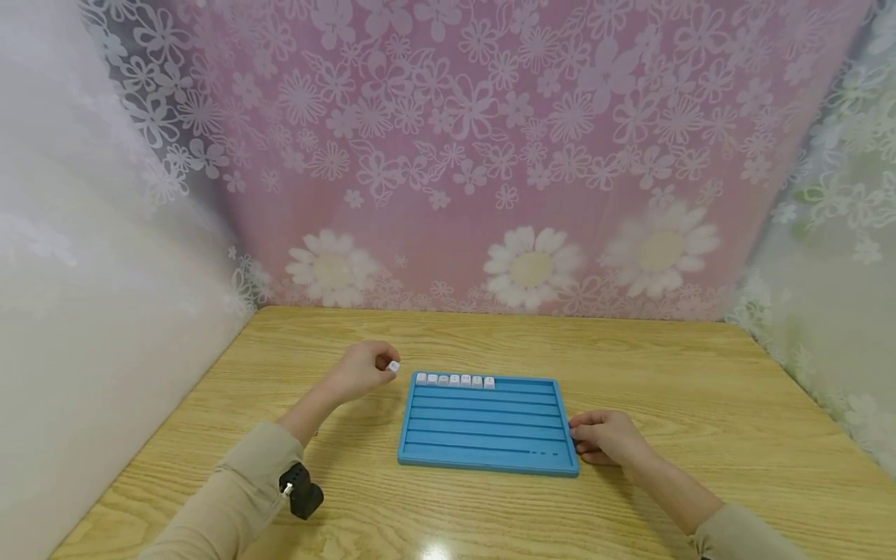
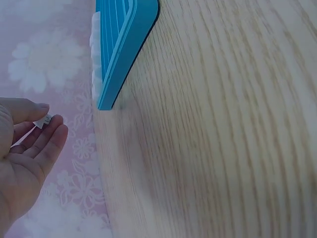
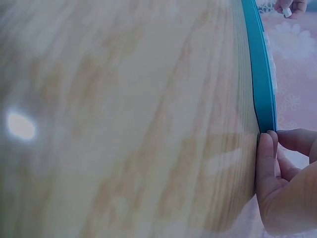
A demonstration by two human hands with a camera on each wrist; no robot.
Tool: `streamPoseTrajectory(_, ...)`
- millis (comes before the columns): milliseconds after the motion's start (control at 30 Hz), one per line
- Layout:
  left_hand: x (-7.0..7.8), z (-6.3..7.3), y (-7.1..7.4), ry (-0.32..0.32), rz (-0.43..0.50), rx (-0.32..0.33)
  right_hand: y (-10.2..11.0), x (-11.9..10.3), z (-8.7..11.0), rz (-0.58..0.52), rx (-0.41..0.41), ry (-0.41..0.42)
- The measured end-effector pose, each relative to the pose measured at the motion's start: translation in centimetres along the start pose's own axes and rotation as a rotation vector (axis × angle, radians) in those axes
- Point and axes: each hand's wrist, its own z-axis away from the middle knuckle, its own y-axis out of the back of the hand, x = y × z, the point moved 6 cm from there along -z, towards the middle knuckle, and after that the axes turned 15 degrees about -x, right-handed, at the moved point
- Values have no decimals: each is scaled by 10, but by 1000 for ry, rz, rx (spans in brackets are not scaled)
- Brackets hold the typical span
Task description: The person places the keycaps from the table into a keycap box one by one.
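Observation:
My left hand [image 1: 362, 371] pinches a small white keycap [image 1: 393, 366] between thumb and fingertips, above the table just off the tray's far left corner. In the left wrist view the same keycap [image 2: 43, 121] shows dark marks on one face. A blue tray [image 1: 483, 432] with long ridged rows lies flat in front of me. Several white keycaps [image 1: 455, 380] stand side by side in its farthest row, starting from the left end. At the tray's right side, my right hand [image 1: 607, 437] holds the edge, its thumb and fingertips [image 3: 271, 136] at the rim.
The tray rests on a wood-grain table [image 1: 490, 513]. A flowered pink backdrop [image 1: 448, 155] rises behind the table, with pale sheets at both sides. A black wrist device [image 1: 301, 490] sits on the left sleeve, and a tiny item [image 1: 316, 432] shows beside that forearm.

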Motion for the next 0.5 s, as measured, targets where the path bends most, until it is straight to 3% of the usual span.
streamPoseTrajectory(300,10,-7,-11,-42,94,-34,0,-1,1,12,-3,5)
streamPoseTrajectory(500,19,-11,-17,-55,61,-13,0,0,1,20,10,0)
